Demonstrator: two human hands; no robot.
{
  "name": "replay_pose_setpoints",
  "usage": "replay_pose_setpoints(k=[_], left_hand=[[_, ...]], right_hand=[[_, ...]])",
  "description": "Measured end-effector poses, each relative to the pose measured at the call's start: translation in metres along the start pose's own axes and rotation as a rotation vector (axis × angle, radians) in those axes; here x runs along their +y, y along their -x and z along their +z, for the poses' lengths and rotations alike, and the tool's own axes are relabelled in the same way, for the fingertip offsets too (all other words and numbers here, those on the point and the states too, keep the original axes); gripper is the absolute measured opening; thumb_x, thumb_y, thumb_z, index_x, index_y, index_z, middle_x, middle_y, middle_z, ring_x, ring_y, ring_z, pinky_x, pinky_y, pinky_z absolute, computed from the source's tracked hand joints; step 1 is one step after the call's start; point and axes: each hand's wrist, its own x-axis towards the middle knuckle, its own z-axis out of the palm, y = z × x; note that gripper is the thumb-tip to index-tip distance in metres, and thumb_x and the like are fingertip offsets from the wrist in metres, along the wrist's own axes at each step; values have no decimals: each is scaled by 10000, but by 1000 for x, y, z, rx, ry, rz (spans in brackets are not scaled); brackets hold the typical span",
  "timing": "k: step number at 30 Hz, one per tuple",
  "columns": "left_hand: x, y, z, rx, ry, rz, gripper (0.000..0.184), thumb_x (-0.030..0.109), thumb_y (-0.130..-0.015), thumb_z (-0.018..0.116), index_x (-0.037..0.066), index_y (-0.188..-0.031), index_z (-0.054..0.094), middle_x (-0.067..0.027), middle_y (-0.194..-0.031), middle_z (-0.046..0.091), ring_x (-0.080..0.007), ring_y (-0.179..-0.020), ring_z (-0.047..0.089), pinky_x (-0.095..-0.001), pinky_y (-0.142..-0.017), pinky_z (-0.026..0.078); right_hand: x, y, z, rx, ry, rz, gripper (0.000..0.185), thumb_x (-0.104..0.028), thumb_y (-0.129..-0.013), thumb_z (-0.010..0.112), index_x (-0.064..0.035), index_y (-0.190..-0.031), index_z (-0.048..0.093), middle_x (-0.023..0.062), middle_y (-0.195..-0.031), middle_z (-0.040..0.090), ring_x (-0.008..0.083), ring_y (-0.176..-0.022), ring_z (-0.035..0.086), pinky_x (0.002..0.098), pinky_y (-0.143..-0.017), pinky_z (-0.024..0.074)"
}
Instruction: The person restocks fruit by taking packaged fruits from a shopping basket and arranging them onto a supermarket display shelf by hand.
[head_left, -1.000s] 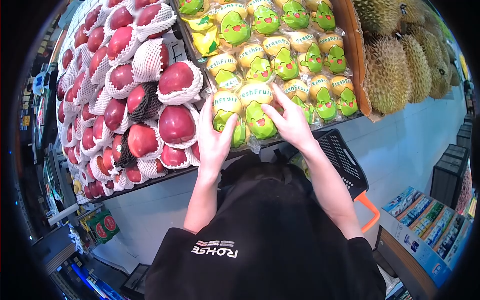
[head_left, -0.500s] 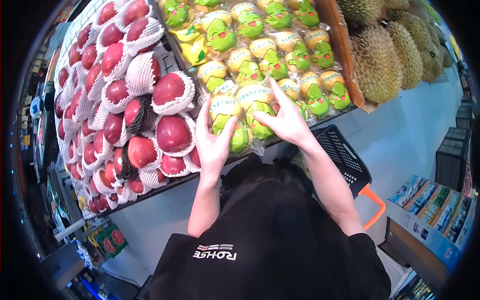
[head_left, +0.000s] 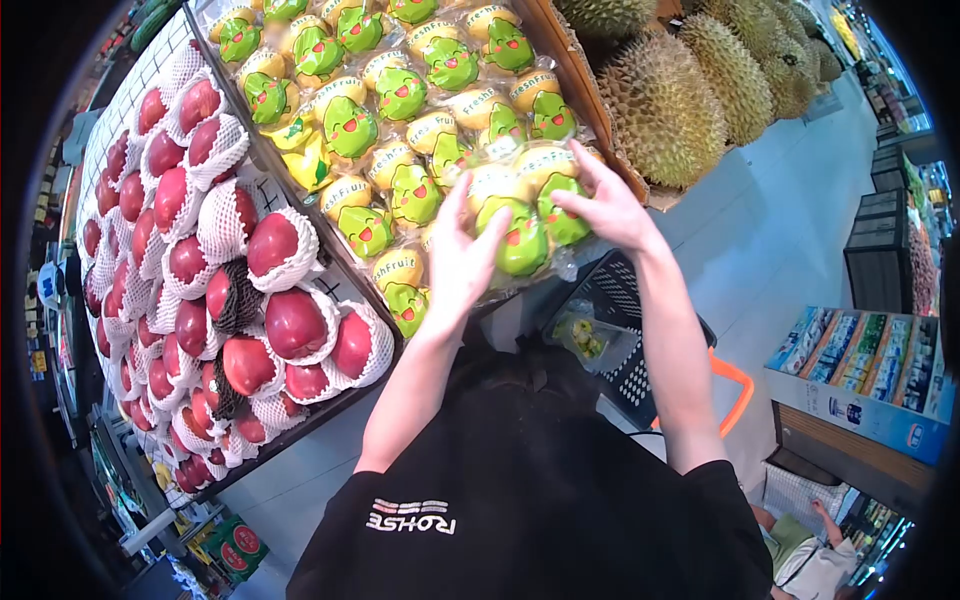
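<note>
Two yellow fruits in clear wrap, printed "FreshFruit" with a smiling green cartoon, are held side by side between my hands. My left hand (head_left: pixel 463 255) is curved around the outer side of the left wrapped fruit (head_left: pixel 522 243), thumb on its front. On the other side, my right hand (head_left: pixel 612 208) grips the right wrapped fruit (head_left: pixel 563 212), its thumb on the front and fingers at the far edge. Both sit over the near right end of a box (head_left: pixel 590 90) filled with rows of the same wrapped fruits (head_left: pixel 412 193). The fruits' undersides are hidden.
Red fruits in white foam nets (head_left: pixel 297 325) are piled on the left. Durians (head_left: pixel 665 110) lie beyond the box's right wall. Below the stand is a black basket (head_left: pixel 625 350) with an orange handle (head_left: pixel 738 395) and a bagged item inside. Another person (head_left: pixel 810 550) is at lower right.
My hands and the two wrapped fruits have shifted right along the box. The view has also turned, so the display sits further left and more of the basket shows.
</note>
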Motion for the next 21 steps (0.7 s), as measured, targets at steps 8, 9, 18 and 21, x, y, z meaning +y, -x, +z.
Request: replay_pose_setpoints(k=[8, 9, 18, 21], left_hand=[[-44, -28, 46, 60, -322, 89, 655, 169, -808, 738, -7, -1358, 429, -183, -1179, 597, -236, -1072, 597, -347, -907, 486], [-44, -27, 49, 81, -322, 78, 643, 209, -792, 751, 2, -1330, 466, -190, -1198, 578, -269, -1104, 574, -368, -938, 461], [-38, -32, 62, 159, -337, 96, 602, 241, -776, 763, 12, -1274, 513, -189, -1178, 568, -294, -1110, 560, -380, -936, 455], [-45, -30, 67, 157, -304, 108, 597, 193, -795, 757, -4, -1289, 486, -183, -1206, 564, -237, -1040, 596, -334, -861, 497]], right_hand=[[41, -18, -55, 128, 474, -204, 762, -132, -874, 619, 66, -1470, 188, 247, -1433, 406, 276, -1270, 483, 344, -1006, 420], [28, -14, -54, 141, 552, -163, 743, -149, -879, 603, 55, -1470, 203, 267, -1405, 430, 301, -1268, 489, 354, -1019, 409], [15, 19, -9, 563, 1176, -452, 419, -183, -882, 602, 8, -1251, 541, 227, -1191, 596, 369, -1113, 582, 412, -949, 465], [29, 21, -7, 548, 1213, -520, 369, -184, -884, 603, -26, -1218, 591, 207, -1274, 560, 381, -1259, 468, 481, -1049, 371]])
